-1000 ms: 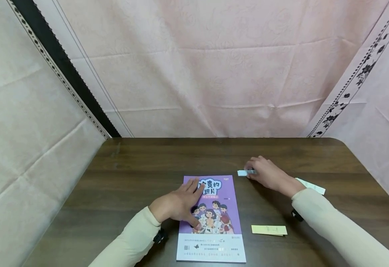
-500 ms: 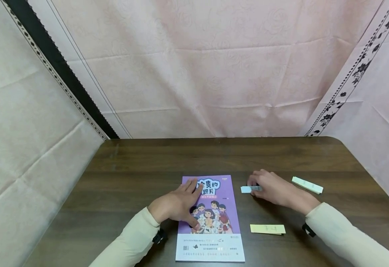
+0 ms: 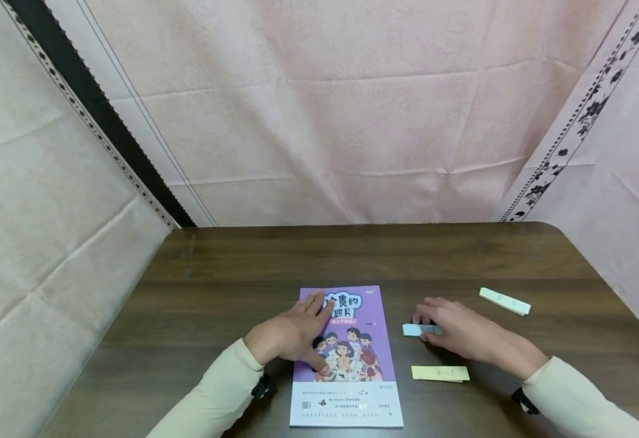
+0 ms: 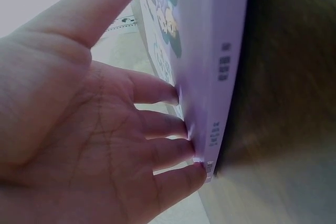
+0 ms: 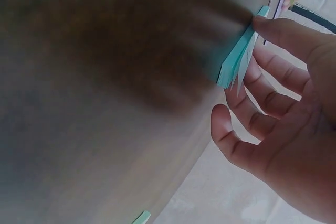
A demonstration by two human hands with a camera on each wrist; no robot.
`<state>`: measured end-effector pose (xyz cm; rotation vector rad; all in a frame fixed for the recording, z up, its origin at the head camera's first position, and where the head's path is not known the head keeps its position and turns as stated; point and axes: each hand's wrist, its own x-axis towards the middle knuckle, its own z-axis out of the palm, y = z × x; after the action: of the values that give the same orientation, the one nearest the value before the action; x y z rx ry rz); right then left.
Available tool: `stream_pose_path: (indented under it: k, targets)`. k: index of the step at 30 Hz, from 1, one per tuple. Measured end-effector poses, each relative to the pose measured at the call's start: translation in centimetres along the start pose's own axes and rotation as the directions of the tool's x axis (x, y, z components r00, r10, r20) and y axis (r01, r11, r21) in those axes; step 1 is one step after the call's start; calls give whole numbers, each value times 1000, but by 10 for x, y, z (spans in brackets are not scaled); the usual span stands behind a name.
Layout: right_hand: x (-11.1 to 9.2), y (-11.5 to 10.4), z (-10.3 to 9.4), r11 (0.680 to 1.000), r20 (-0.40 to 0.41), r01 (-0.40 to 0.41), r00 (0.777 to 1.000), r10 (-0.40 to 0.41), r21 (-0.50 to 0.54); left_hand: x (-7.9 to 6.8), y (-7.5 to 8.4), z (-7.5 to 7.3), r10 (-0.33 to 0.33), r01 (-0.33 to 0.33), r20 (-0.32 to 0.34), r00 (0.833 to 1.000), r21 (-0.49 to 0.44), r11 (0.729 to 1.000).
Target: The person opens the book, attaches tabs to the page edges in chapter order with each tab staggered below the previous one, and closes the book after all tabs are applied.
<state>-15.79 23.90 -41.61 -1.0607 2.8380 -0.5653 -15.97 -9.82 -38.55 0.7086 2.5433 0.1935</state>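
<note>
Head view: blue paper pad (image 3: 411,330) pinched within right grip (image 3: 460,330), one end exposed.

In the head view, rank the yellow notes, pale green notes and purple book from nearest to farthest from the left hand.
1. Purple book: directly under the left hand.
2. Yellow notes: just right of the book, beside its lower half.
3. Pale green notes: farthest right, toward the table's far edge.

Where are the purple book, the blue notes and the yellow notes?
Purple book (image 3: 348,359): head view, cartoon figures on the cover.
Blue notes (image 3: 414,330): head view, the uncovered end.
Yellow notes (image 3: 440,373): head view, top sheet's middle.
</note>
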Motion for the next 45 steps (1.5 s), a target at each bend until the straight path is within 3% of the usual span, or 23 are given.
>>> stream_pose_path:
  k: [8, 14, 19, 24, 28, 32, 40, 45]
  targets:
    - [-9, -5, 0, 1000, 8, -14, 1000, 14, 23, -1, -1, 0, -5, 5, -6, 1000, -1, 1000]
    - [-21, 1, -9, 998, -36, -54, 998, 55, 10, -2, 0, 1, -6, 5, -12, 1000, -20, 1000]
    - [-32, 23, -19, 990, -121, -133, 985, 125, -57, -1, 2, 0, -13, 12, -6, 1000, -20, 1000]
    - [-46, 58, -30, 951, -218, -263, 950, 226, -161, 1, 3, -1, -6, 6, -2, 1000, -17, 1000]
    - [-53, 78, -38, 918, -184, -358, 927, 328, -167, 0, 1, -1, 11, -12, -8, 1000, -9, 1000]
    - [-53, 89, -38, 908, -135, -396, 915, 379, -137, -4, -2, 1, 20, -20, -7, 1000, 2, 1000]
    - [-50, 93, -38, 905, -122, -410, 910, 396, -114, -3, -2, 1, 31, -31, -13, 999, 1, 1000]
    - [-43, 92, -37, 919, -98, -387, 920, 379, -82, -3, 0, -1, 29, -28, -15, 999, 5, 1000]
